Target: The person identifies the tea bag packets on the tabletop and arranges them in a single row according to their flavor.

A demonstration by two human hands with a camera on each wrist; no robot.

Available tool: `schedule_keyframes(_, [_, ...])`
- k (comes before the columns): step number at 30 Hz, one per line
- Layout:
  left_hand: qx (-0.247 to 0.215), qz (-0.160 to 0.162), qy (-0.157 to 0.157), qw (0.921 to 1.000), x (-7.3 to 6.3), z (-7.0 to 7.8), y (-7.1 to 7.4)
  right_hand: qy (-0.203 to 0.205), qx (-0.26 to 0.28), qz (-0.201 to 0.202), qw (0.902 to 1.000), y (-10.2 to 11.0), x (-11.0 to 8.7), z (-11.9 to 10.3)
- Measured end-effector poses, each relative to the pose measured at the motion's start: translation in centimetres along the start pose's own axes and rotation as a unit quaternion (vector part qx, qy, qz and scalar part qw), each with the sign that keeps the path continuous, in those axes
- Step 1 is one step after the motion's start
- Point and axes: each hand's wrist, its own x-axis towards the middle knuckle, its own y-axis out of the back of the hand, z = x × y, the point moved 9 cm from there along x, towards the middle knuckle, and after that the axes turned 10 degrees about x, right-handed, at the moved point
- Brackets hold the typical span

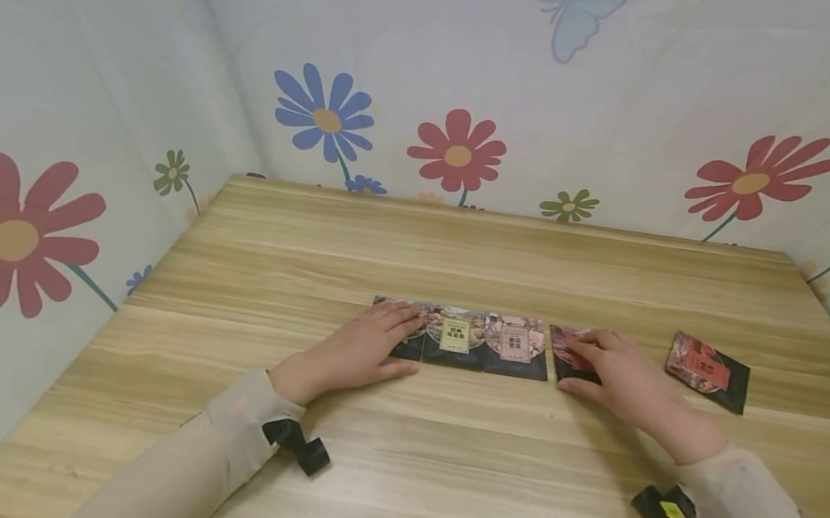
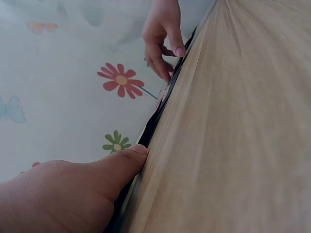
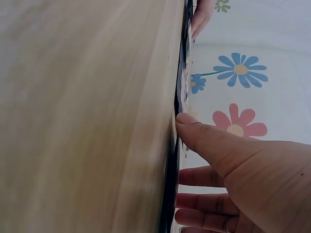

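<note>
Several flat dark sachets with flowery pictures and small labels lie in a row on the wooden table. My left hand (image 1: 358, 343) rests its extended fingers on the leftmost sachet (image 1: 412, 347), partly covering it; its thumb (image 2: 131, 154) lies along the near edge. Beside it are a sachet with a yellow-green label (image 1: 455, 338) and one with a pink label (image 1: 516, 346). With fingers on top and thumb at the near edge, my right hand (image 1: 625, 375) touches a red-labelled sachet (image 1: 566, 361), slightly apart from the pink one. That sachet lies flat, half hidden.
Another red-labelled sachet (image 1: 707, 372) lies tilted on the table (image 1: 441, 453), right of my right hand. A white curtain (image 1: 435, 52) with printed flowers hangs behind the table's far edge and along its sides. Small black cameras sit on both wrists.
</note>
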Motion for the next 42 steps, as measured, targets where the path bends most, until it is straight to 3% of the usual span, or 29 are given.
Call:
schedule_keyframes(18, [0.003,0.002,-0.002,1.0000,0.00,-0.05,-0.01,-0.007,0.004,-0.012,0.9999,-0.54,0.78,-0.62])
schedule_keyframes(42, [0.000,0.005,-0.003,1.0000,-0.05,0.01,0.00,-0.012,0.017,0.001,0.9998,-0.26,0.96,-0.47])
